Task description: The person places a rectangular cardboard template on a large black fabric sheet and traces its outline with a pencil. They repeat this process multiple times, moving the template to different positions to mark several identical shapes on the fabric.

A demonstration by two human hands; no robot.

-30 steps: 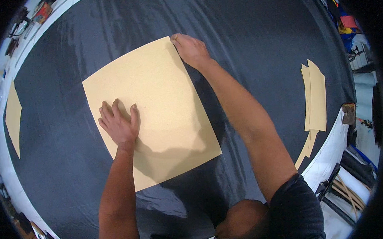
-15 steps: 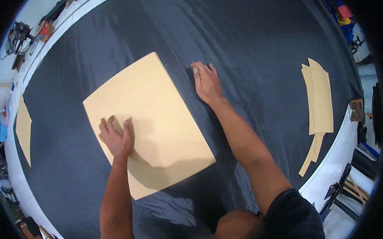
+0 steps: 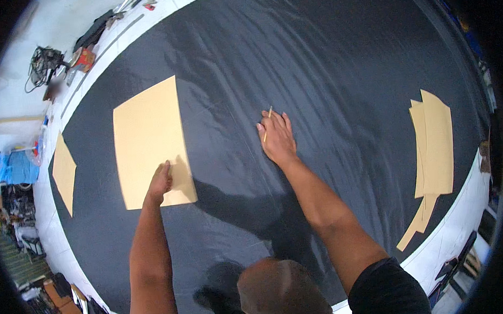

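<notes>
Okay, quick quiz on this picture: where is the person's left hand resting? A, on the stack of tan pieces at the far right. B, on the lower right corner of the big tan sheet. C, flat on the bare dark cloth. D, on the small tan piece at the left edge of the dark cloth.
B: the left hand lies on the lower right corner of the big tan sheet, while the right hand presses the dark cloth.
</notes>
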